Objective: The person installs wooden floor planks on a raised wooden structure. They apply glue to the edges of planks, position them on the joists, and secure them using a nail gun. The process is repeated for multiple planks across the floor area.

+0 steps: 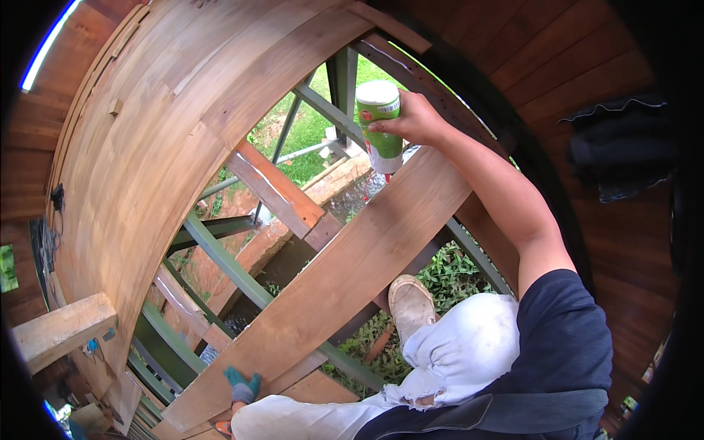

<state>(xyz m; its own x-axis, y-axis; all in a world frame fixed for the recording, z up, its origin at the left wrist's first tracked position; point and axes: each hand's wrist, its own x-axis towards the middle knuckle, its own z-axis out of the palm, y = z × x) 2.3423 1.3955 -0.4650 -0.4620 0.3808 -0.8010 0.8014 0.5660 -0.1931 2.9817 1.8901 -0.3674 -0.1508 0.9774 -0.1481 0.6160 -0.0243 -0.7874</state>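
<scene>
My bare right hand [416, 121] is wrapped round a green and white glue bottle [379, 126], held upside down with its red nozzle pointing down. The nozzle hangs by the far edge of a long wooden plank [330, 264] that crosses the frame diagonally. My left hand [241, 386], in a teal and grey glove, lies on the plank's lower left end with its fingers spread. A white bead of glue runs along the wooden batten [282, 187] beyond the plank. Another batten [180, 301] farther left carries a similar white line.
Laid floorboards [147, 147] cover the far left. Green metal beams [231, 260] span open gaps, with water, grass and plants below. My shoe [411, 304] is beside the plank over a gap. A wooden beam [66, 330] juts in at left; dark cloth [623, 147] hangs at right.
</scene>
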